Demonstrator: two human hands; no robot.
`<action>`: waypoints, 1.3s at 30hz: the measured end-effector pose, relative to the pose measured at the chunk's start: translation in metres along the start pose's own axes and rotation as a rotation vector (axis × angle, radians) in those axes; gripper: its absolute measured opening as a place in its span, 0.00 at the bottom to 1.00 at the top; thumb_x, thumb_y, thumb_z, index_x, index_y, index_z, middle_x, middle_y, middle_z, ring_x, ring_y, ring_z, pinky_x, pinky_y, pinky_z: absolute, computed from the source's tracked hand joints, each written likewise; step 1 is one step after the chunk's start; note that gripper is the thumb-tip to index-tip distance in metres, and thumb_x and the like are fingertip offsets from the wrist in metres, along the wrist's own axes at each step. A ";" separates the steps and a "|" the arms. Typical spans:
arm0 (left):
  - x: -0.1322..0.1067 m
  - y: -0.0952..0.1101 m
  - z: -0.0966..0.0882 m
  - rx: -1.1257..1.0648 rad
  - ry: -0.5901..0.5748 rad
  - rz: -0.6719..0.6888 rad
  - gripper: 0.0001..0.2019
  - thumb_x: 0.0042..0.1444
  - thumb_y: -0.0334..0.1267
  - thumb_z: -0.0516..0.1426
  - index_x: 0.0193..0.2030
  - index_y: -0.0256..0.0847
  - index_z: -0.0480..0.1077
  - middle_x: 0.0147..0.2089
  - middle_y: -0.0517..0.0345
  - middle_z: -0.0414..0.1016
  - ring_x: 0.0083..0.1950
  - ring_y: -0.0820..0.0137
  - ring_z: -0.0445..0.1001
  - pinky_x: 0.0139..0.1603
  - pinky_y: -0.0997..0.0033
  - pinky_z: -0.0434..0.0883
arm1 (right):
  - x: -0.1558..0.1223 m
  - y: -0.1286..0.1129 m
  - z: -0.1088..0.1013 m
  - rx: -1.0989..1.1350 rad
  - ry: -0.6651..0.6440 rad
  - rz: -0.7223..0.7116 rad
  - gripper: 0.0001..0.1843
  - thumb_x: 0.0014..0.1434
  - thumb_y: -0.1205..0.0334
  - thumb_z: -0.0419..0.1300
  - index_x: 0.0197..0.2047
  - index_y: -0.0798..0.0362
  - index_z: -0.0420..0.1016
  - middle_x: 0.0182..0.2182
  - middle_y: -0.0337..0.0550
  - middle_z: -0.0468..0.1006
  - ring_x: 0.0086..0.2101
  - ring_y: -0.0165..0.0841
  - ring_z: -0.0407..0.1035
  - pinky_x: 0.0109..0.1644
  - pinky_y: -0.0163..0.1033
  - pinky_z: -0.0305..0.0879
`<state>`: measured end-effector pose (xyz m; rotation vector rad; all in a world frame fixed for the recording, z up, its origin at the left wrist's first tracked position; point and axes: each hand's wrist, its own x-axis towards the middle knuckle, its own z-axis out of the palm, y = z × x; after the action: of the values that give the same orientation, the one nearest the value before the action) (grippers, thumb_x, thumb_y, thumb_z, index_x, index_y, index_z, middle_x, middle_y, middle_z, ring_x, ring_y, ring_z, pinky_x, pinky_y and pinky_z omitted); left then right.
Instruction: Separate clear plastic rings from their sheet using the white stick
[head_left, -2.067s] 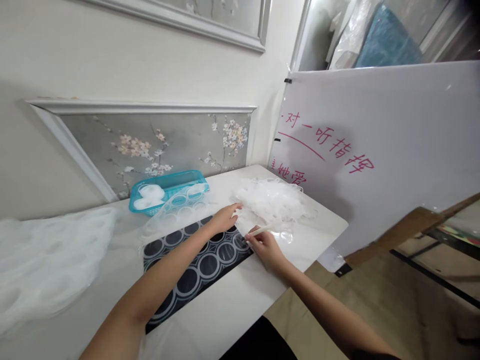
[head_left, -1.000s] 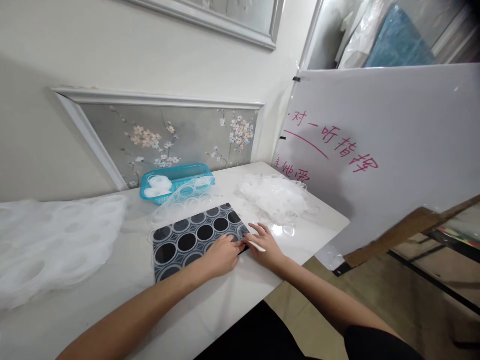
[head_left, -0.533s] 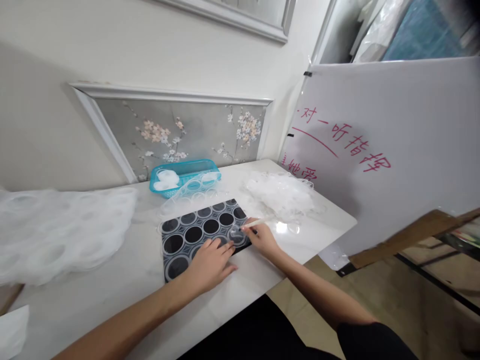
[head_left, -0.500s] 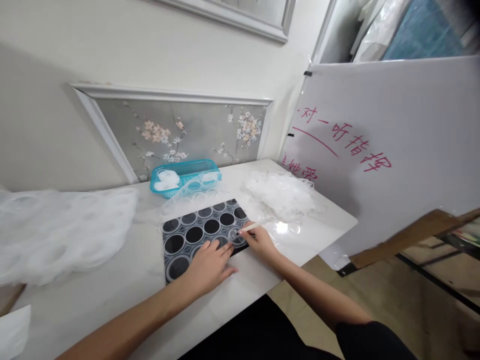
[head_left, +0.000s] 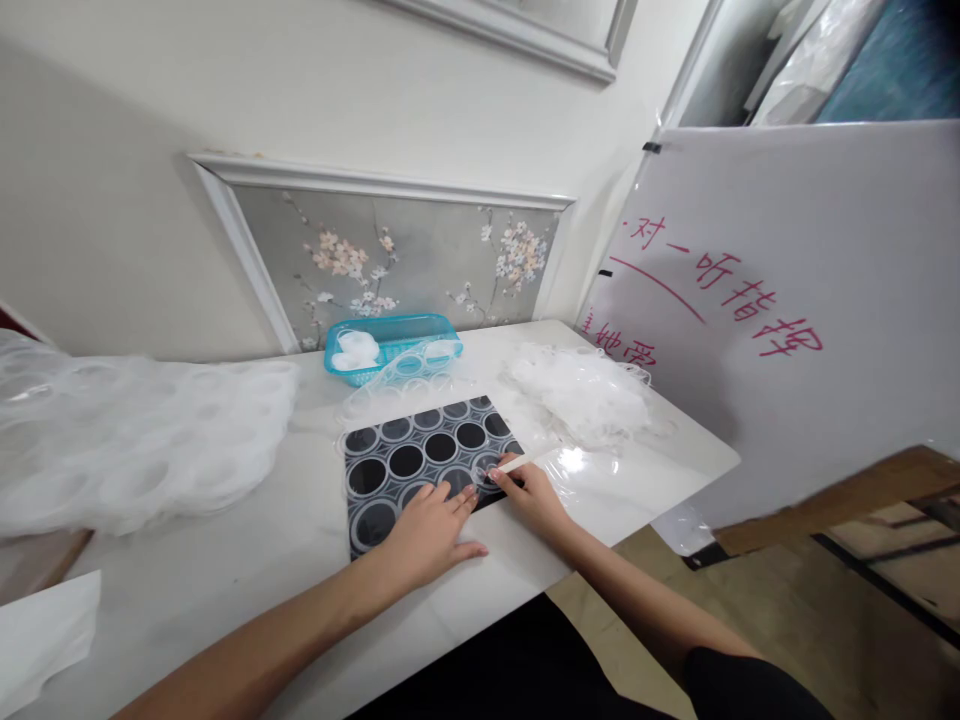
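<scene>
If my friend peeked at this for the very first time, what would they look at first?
Probably the big red writing on the white board at the right. Then the black mat with pale rings on the table, under the left hand, with a white stick in the grip of the right hand. Behind the mat, the blue basket stands out.

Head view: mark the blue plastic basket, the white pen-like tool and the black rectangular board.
Blue plastic basket [head_left: 397, 330], head view: inner back wall.
White pen-like tool [head_left: 516, 464], head view: middle of the shaft.
Black rectangular board [head_left: 440, 447], head view: dark circle near its middle.
</scene>
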<state>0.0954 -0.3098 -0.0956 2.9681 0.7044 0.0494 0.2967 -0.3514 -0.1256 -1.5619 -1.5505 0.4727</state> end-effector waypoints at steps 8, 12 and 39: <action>-0.001 -0.002 0.002 -0.010 0.001 0.021 0.36 0.55 0.63 0.49 0.63 0.39 0.60 0.62 0.52 0.64 0.55 0.53 0.63 0.53 0.56 0.58 | -0.012 -0.010 0.005 -0.375 -0.005 -0.227 0.11 0.64 0.62 0.50 0.37 0.49 0.74 0.37 0.42 0.79 0.55 0.43 0.62 0.58 0.50 0.55; 0.000 -0.003 -0.003 -0.022 0.005 0.049 0.39 0.50 0.67 0.50 0.62 0.40 0.62 0.61 0.51 0.65 0.53 0.54 0.64 0.51 0.57 0.59 | -0.007 -0.012 0.002 -0.632 -0.063 -0.409 0.11 0.57 0.71 0.54 0.40 0.48 0.74 0.37 0.41 0.80 0.56 0.44 0.58 0.62 0.54 0.42; -0.047 -0.001 -0.004 0.010 -0.001 -0.039 0.37 0.54 0.65 0.46 0.61 0.39 0.62 0.63 0.50 0.63 0.51 0.57 0.64 0.51 0.58 0.58 | 0.002 -0.029 0.035 0.043 -0.116 -0.133 0.13 0.62 0.56 0.53 0.30 0.53 0.71 0.30 0.42 0.74 0.34 0.35 0.70 0.39 0.37 0.64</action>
<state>0.0524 -0.3299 -0.0924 2.9627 0.7649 0.0415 0.2521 -0.3429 -0.1215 -1.4102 -1.7092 0.5265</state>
